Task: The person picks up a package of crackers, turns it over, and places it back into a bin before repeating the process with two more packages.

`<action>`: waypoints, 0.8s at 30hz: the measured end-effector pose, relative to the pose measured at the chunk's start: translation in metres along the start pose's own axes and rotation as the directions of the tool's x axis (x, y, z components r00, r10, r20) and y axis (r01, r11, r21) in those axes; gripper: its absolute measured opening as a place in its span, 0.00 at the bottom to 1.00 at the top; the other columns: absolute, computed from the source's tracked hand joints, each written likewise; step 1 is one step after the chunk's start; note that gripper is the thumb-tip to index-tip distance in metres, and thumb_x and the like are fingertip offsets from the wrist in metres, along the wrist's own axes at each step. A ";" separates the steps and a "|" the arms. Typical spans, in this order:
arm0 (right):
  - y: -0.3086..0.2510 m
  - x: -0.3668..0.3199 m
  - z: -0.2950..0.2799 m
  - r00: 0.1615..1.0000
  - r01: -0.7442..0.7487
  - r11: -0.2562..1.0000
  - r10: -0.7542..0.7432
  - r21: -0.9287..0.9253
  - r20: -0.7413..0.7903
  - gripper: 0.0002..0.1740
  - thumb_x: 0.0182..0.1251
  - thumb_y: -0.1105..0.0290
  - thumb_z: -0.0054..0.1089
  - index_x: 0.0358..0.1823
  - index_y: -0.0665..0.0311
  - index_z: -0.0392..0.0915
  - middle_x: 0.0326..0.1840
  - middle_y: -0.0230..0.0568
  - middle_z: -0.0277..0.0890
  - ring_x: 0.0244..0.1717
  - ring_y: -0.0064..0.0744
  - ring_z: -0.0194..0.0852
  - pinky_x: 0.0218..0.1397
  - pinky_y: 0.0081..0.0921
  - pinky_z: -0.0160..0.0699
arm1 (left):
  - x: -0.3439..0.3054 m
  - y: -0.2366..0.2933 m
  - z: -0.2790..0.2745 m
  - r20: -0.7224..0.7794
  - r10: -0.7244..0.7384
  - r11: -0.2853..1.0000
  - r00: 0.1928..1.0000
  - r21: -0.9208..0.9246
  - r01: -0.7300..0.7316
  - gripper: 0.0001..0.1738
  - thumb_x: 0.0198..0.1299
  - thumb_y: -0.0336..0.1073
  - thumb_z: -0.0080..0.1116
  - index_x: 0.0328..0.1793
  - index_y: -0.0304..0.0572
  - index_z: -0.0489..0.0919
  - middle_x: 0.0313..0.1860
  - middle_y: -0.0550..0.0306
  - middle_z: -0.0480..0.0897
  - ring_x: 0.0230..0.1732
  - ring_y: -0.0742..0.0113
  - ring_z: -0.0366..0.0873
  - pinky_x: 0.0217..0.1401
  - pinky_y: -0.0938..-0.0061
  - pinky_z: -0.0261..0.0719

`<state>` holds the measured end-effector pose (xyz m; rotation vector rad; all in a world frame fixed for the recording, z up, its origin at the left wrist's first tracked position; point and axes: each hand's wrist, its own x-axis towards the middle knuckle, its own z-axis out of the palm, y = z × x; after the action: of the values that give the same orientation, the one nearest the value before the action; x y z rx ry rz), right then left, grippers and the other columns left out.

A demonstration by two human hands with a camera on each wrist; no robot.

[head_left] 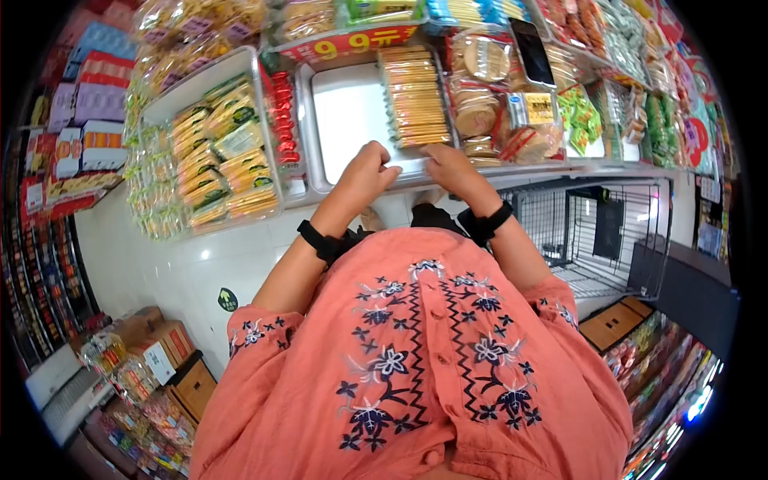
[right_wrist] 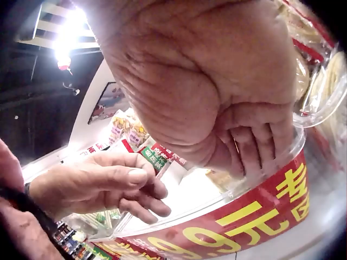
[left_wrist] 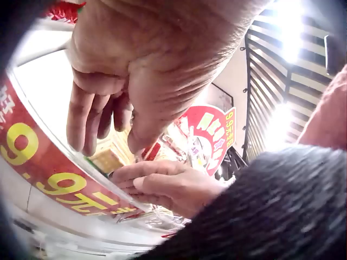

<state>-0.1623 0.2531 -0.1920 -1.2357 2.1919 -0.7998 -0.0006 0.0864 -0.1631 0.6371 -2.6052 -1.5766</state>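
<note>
A shallow white tray [head_left: 346, 104] holds a row of packed biscuit sticks [head_left: 416, 100] along its right side. My right hand [head_left: 454, 170] is at the near end of that row, its fingertips right at the last pack; in the right wrist view its fingers [right_wrist: 255, 143] reach down inside the tray's front rim. Above the bare left part of the tray is my left hand [head_left: 368, 174], with nothing in it. Its fingers [left_wrist: 89, 116] hang loosely bent in the left wrist view, where the straight fingers of my right hand lie by the biscuit sticks [left_wrist: 111, 157].
Left of the tray stands a bin of yellow packs [head_left: 228, 152], with red packets [head_left: 284, 120] between. Round wafer packs [head_left: 480, 104] and a phone [head_left: 532, 52] lie to the right. A red price sign [head_left: 344, 46] runs behind; a shopping cart [head_left: 592, 232] stands at lower right.
</note>
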 end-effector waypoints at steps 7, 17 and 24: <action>-0.029 0.006 -0.015 0.989 -0.059 0.981 0.033 0.182 0.142 0.15 0.68 0.69 0.50 0.48 0.69 0.81 0.43 0.54 0.85 0.47 0.50 0.83 0.53 0.37 0.79 | -0.060 0.063 -0.068 -0.079 0.049 0.996 0.996 -0.069 -0.054 0.13 0.67 0.38 0.63 0.48 0.35 0.78 0.41 0.51 0.82 0.42 0.63 0.80 0.47 0.71 0.78; -0.090 0.024 -0.014 0.958 -0.050 0.911 -0.073 0.410 0.279 0.15 0.72 0.69 0.51 0.49 0.72 0.80 0.44 0.40 0.84 0.48 0.29 0.80 0.56 0.27 0.77 | -0.131 0.013 -0.196 -0.445 0.019 0.970 0.895 0.226 0.092 0.12 0.68 0.36 0.62 0.50 0.35 0.80 0.44 0.54 0.82 0.44 0.65 0.80 0.49 0.74 0.77; -0.111 0.024 -0.006 0.948 -0.092 0.873 -0.071 0.480 0.310 0.16 0.72 0.69 0.51 0.51 0.73 0.80 0.45 0.41 0.85 0.50 0.30 0.81 0.58 0.27 0.77 | -0.153 -0.044 -0.209 -0.273 -0.043 0.918 0.961 0.368 0.145 0.16 0.66 0.36 0.64 0.55 0.33 0.81 0.49 0.50 0.83 0.53 0.59 0.81 0.57 0.67 0.78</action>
<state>-0.1131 0.1873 -0.1133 -1.0066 1.5984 -0.9954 0.2030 -0.0521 -0.0718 0.9341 -2.7253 -0.9131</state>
